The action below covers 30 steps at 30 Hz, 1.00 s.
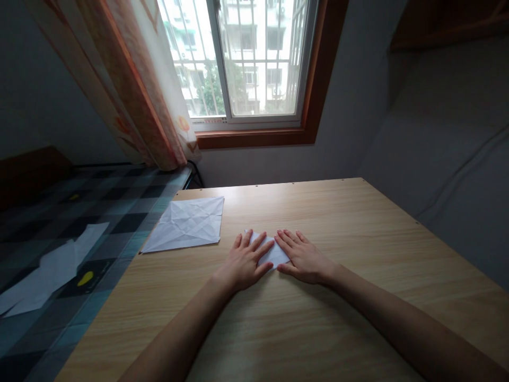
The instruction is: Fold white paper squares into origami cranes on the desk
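A small folded piece of white paper (274, 257) lies flat on the wooden table (254, 329). Over its left part rests my left hand (249, 260), palm down with the fingers spread. My right hand (301, 257) lies flat across its right part, fingers stretched out. The two hands almost meet at the middle of the paper, and they cover most of its left and right edges. Neither hand grips anything.
A creased white sheet (189, 224) lies at the table's far left corner. Left of the table, torn or cut white paper (59, 268) lies on a checked bed (131, 212). Behind stand a patterned curtain (131, 79) and a barred window (262, 63).
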Tool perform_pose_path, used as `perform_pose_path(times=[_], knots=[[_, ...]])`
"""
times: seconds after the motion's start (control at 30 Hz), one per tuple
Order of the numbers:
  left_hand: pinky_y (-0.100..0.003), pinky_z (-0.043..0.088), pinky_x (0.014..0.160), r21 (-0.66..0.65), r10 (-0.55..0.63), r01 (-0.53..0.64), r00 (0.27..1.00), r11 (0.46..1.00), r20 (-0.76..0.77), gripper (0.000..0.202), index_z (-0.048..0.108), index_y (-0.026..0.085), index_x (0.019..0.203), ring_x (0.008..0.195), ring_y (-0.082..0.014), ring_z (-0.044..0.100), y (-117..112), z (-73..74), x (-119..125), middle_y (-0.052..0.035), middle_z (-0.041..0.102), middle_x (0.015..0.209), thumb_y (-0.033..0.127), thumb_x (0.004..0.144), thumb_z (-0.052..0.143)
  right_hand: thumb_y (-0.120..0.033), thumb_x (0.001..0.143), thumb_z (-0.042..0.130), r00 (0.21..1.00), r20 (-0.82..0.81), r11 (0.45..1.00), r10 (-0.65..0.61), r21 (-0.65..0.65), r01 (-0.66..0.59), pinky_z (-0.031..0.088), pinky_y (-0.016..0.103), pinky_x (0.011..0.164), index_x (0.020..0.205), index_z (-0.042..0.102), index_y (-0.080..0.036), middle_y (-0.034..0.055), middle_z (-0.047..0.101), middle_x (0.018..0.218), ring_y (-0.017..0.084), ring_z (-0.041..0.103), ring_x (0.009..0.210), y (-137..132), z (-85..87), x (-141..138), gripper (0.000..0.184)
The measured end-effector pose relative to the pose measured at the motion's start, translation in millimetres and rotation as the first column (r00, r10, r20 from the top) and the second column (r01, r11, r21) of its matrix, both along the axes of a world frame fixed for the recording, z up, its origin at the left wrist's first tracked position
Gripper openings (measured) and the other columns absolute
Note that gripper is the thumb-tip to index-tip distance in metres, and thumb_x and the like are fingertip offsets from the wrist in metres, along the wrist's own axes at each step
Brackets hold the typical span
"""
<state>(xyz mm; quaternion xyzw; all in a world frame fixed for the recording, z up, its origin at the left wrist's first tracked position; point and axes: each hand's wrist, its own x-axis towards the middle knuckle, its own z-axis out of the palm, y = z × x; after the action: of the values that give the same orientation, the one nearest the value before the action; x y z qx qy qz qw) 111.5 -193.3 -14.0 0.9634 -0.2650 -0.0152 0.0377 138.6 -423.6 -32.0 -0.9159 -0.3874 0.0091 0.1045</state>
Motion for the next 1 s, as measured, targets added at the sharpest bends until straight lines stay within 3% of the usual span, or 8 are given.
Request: perform_pose_path(times=[0.17, 0.37, 0.47, 0.57, 0.63, 0.77, 0.87, 1.0], knots=[[-0.068, 0.019, 0.108, -0.026, 0.037, -0.037, 0.999, 0.999, 0.006, 0.061, 0.032, 0.040, 0.147, 0.143, -0.0455, 0.018, 0.9, -1.2, -0.3, -0.0041, 0.029, 0.157, 0.062, 0.091, 0.040, -0.060, 0.093, 0.044, 1.000, 0.010, 1.000, -0.012, -0.003, 0.012, 0.018, 0.053, 0.117, 0.153, 0.024, -0.019, 0.0126, 0.023, 0.157, 0.030, 0.019, 0.146, -17.7, -1.7, -2.7, 0.075], [-0.067, 0.020, 0.107, -0.025, 0.037, -0.036, 0.998, 0.999, 0.047, 0.065, 0.031, 0.035, 0.149, 0.141, -0.0447, 0.022, 0.6, -1.8, 0.3, -0.0098, 0.031, 0.156, 0.063, 0.090, 0.040, -0.047, 0.097, 0.044, 0.999, 0.048, 1.000, -0.001, -0.001, 0.001, 0.025, 0.053, 0.115, 0.151, 0.028, -0.024, 0.0089, 0.027, 0.156, 0.029, 0.024, 0.145, -46.7, -3.2, -8.0, 0.061], [-0.065, 0.022, 0.108, -0.029, 0.053, -0.051, 0.997, 0.998, 0.062, 0.071, 0.026, 0.031, 0.151, 0.140, -0.0448, 0.025, 0.3, -1.0, -0.1, -0.0125, 0.033, 0.154, 0.063, 0.089, 0.042, -0.037, 0.097, 0.045, 0.991, 0.133, 1.000, 0.024, 0.013, -0.026, 0.032, 0.053, 0.112, 0.145, 0.041, -0.021, 0.0111, 0.040, 0.150, 0.029, 0.036, 0.139, -53.6, 1.6, -8.3, 0.051], [-0.064, 0.022, 0.108, -0.039, 0.067, -0.064, 0.995, 0.997, 0.070, 0.074, 0.023, 0.030, 0.152, 0.140, -0.0445, 0.026, 0.5, -0.3, -0.9, -0.0135, 0.033, 0.154, 0.062, 0.088, 0.045, -0.027, 0.096, 0.047, 0.962, 0.263, 0.997, 0.069, 0.010, -0.075, 0.038, 0.051, 0.108, 0.128, 0.059, -0.013, 0.0158, 0.059, 0.132, 0.030, 0.053, 0.124, -52.7, 9.3, -6.9, 0.037], [-0.065, 0.022, 0.108, -0.043, 0.057, -0.055, 0.996, 0.998, 0.067, 0.072, 0.025, 0.032, 0.151, 0.140, -0.0444, 0.026, 0.9, -0.2, -1.2, -0.0128, 0.032, 0.155, 0.061, 0.089, 0.045, -0.018, 0.096, 0.044, 0.937, 0.324, 0.990, 0.132, 0.008, -0.143, 0.044, 0.047, 0.103, 0.119, 0.064, -0.012, 0.0152, 0.065, 0.123, 0.028, 0.059, 0.115, -48.8, 14.0, -6.0, 0.031], [-0.064, 0.022, 0.108, -0.050, -0.038, 0.041, 0.997, 0.998, 0.068, 0.058, 0.035, 0.039, 0.146, 0.140, -0.0429, 0.027, 2.4, 0.5, -1.2, -0.0074, 0.027, 0.158, 0.056, 0.092, 0.045, -0.011, 0.097, 0.037, 0.898, 0.344, 0.957, 0.275, -0.005, -0.291, 0.052, 0.036, 0.091, 0.120, 0.062, -0.014, 0.0130, 0.068, 0.115, 0.022, 0.063, 0.104, -37.5, 17.7, -5.0, 0.034], [-0.061, 0.021, 0.111, -0.057, -0.122, 0.124, 0.991, 0.991, 0.048, 0.050, 0.040, 0.038, 0.143, 0.140, -0.0378, 0.029, 4.3, 2.9, -0.9, -0.0033, 0.033, 0.156, 0.051, 0.095, 0.042, -0.014, 0.098, 0.037, 0.894, 0.330, 0.951, 0.302, -0.031, -0.309, 0.053, 0.032, 0.082, 0.110, 0.066, -0.016, 0.0111, 0.071, 0.101, 0.019, 0.066, 0.090, -30.3, 16.4, -4.0, 0.031], [-0.061, 0.019, 0.112, -0.106, -0.200, 0.201, 0.980, 0.974, 0.015, 0.067, 0.043, 0.030, 0.143, 0.139, -0.0369, 0.033, 6.6, 6.4, 0.4, -0.0067, 0.041, 0.151, 0.067, 0.087, 0.046, -0.016, 0.098, 0.042, 0.880, 0.391, 0.958, 0.269, -0.011, -0.288, 0.050, 0.029, 0.071, 0.098, 0.068, -0.016, 0.0080, 0.070, 0.083, 0.018, 0.064, 0.076, -25.8, 18.3, -1.3, 0.026]])
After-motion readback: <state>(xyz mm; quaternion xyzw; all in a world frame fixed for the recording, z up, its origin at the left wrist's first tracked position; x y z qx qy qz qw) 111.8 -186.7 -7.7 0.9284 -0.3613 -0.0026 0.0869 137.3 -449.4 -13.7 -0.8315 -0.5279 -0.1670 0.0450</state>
